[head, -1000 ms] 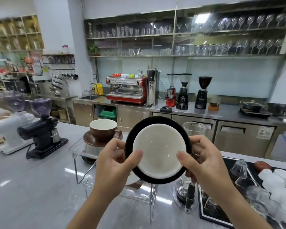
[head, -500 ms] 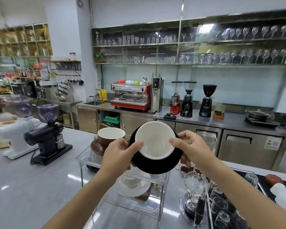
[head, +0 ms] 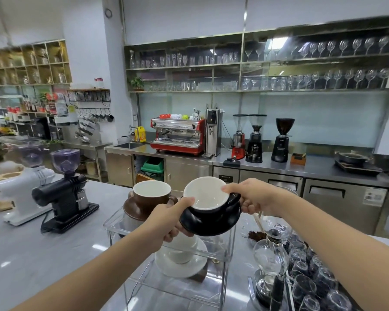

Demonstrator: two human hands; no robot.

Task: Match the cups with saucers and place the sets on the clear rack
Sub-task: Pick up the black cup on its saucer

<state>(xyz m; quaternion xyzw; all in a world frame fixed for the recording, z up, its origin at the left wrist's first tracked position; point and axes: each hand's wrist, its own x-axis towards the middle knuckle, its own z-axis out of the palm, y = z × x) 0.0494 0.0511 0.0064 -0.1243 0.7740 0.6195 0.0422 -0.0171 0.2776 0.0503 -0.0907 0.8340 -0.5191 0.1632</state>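
Observation:
A black cup [head: 208, 202] with a white inside rests tilted on a black saucer [head: 211, 222], both held just above the top right of the clear rack [head: 115, 222]. My left hand [head: 167, 221] grips the saucer's left rim. My right hand [head: 252, 196] holds the cup's right rim and the saucer's right side. A brown cup [head: 152, 195] on a brown saucer [head: 133, 209] stands on the rack's top left. A white cup [head: 182, 250] on a white saucer [head: 181, 264] sits on the lower shelf, partly hidden by my left hand.
A black grinder [head: 64, 191] and a white grinder [head: 23, 187] stand left of the rack on the grey counter [head: 32, 254]. A glass siphon brewer [head: 271, 259] and several upturned glasses [head: 312, 283] crowd the right side. Steel cabinets and a red espresso machine [head: 177, 135] line the back wall.
Both hands have carried the black cup and saucer forward and down to the rack's top right. The set has tipped from facing me to nearly level.

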